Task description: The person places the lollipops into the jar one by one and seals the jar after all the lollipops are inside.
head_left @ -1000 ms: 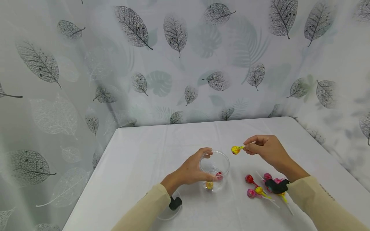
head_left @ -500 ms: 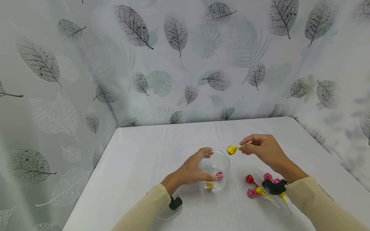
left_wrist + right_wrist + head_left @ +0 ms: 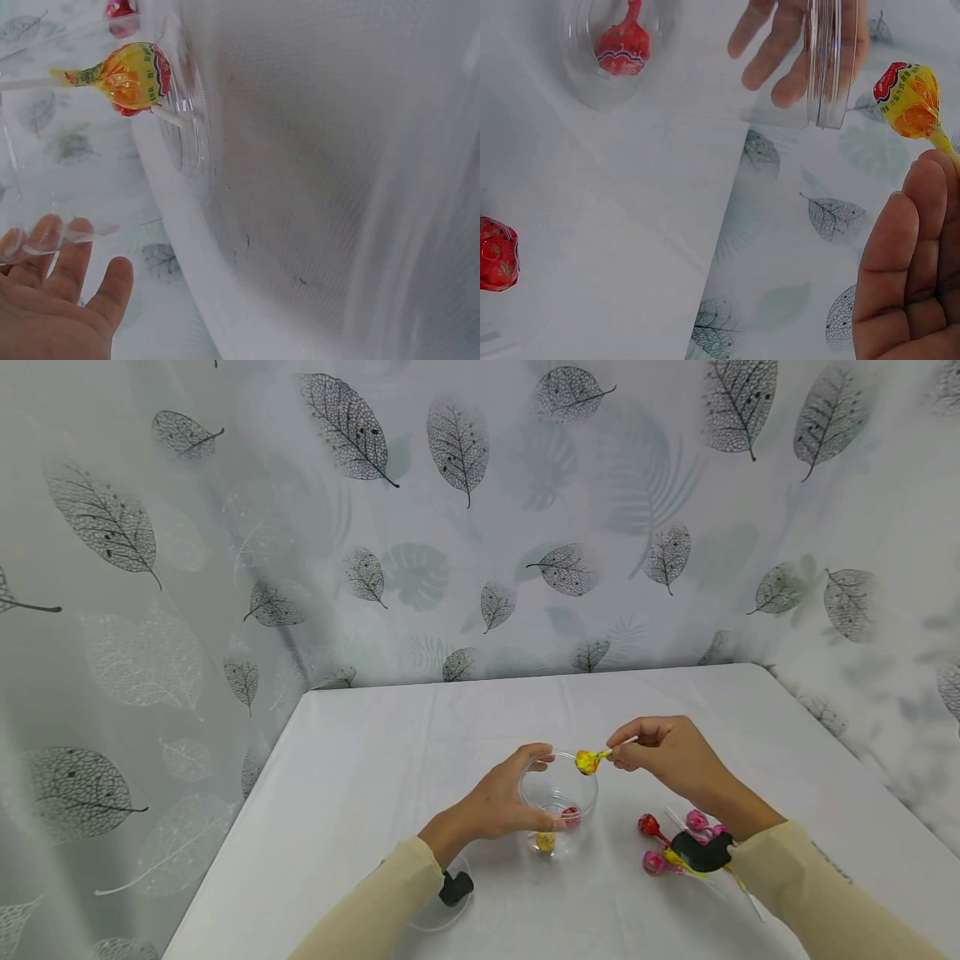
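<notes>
My left hand (image 3: 495, 797) grips a clear plastic jar (image 3: 557, 789) round its side, thumb in front and fingers behind. Inside the jar lie a yellow lollipop (image 3: 135, 75) and a red lollipop (image 3: 622, 49). My right hand (image 3: 671, 758) pinches another yellow lollipop (image 3: 587, 763) by its white stick. That lollipop's wrapped head points left, at the right side of the jar's rim in the head view. In the right wrist view, a gap shows between this head (image 3: 911, 101) and the rim (image 3: 829, 67). The right thumb is largely hidden.
Several loose lollipops lie on the white table right of the jar, among them a red one (image 3: 649, 825) and a pink one (image 3: 653, 862). My right sleeve and black wrist strap partly cover them. A clear round lid (image 3: 429, 920) lies beneath my left wrist.
My right hand has moved left and slightly down, bringing the yellow lollipop from beside the jar to its rim. The left hand and jar have stayed in place.
</notes>
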Demonstrator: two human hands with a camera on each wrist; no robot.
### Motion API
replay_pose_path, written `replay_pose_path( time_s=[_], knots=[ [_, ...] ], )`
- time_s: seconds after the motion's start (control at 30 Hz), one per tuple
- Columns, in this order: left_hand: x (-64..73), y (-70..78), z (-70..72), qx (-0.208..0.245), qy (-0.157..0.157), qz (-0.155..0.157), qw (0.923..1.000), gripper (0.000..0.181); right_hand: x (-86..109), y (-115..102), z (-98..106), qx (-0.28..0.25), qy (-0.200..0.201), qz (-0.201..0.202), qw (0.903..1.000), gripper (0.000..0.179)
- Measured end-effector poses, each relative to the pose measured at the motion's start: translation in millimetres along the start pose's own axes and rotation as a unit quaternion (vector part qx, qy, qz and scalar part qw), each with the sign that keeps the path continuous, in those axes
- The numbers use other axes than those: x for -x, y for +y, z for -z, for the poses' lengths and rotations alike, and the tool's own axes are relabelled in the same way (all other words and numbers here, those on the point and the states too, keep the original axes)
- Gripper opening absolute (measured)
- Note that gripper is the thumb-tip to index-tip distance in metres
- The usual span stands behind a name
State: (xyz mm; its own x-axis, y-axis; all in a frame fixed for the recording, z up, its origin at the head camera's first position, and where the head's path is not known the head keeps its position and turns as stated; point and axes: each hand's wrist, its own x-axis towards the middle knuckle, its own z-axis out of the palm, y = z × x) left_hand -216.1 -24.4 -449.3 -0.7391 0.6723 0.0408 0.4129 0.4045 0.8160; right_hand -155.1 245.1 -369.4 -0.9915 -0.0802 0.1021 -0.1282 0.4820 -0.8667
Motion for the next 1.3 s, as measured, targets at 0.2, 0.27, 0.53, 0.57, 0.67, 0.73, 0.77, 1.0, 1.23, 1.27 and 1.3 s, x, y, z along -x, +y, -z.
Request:
replay_pose_path(
  time_s=[0.2, 0.27, 0.53, 0.57, 0.67, 0.73, 0.77, 1.0, 1.23, 1.27, 1.3],
  knots=[
    [0.4, 0.9, 0.0, -0.002, 0.001, 0.002, 1.0, 0.096, -1.1, -0.7, -3.8, -0.002, -0.014, -0.005, 0.9999, 0.015],
    [0.5, 1.0, 0.3, -0.001, 0.001, 0.002, 1.0, 0.096, -1.7, -0.5, -5.4, -0.005, -0.02, -0.007, 0.9998, 0.015],
    [0.2, 0.4, -0.1, 0.004, 0.0, 0.001, 1.0, 0.099, -2.9, 1.7, -11.0, 0.004, -0.039, -0.009, 0.9992, 0.013],
    [0.3, 0.3, -0.2, 0.004, 0.0, 0.001, 1.0, 0.099, -2.8, 1.7, -11.4, 0.005, -0.04, -0.008, 0.9991, 0.013],
    [0.4, 0.1, -0.5, 0.003, 0.001, 0.003, 1.0, 0.099, -2.2, 0.9, -12.5, 0.007, -0.047, -0.008, 0.9989, 0.014],
    [0.3, -0.2, -0.7, 0.002, 0.002, 0.002, 1.0, 0.099, -1.8, 0.1, -13.5, 0.009, -0.052, -0.009, 0.9986, 0.014],
    [0.2, -0.4, -0.8, 0.002, 0.002, 0.002, 1.0, 0.098, -1.7, 0.0, -14.0, 0.01, -0.054, -0.009, 0.9984, 0.014],
    [-0.2, -0.8, -1.0, 0.001, 0.003, -0.009, 1.0, 0.099, -2.6, 1.9, -17.2, 0.019, -0.061, -0.013, 0.9978, 0.013],
    [-0.2, -0.8, -0.6, 0.001, 0.003, -0.01, 0.9999, 0.1, -2.7, 2.2, -18.4, 0.023, -0.064, -0.018, 0.9975, 0.011],
    [-0.2, -0.7, -0.4, 0.001, 0.003, -0.011, 0.9999, 0.1, -2.7, 2.2, -18.4, 0.024, -0.065, -0.018, 0.9975, 0.012],
    [-0.1, -0.7, -0.2, 0.001, 0.003, -0.011, 0.9999, 0.1, -2.7, 2.2, -18.4, 0.024, -0.065, -0.018, 0.9974, 0.011]
  ],
)
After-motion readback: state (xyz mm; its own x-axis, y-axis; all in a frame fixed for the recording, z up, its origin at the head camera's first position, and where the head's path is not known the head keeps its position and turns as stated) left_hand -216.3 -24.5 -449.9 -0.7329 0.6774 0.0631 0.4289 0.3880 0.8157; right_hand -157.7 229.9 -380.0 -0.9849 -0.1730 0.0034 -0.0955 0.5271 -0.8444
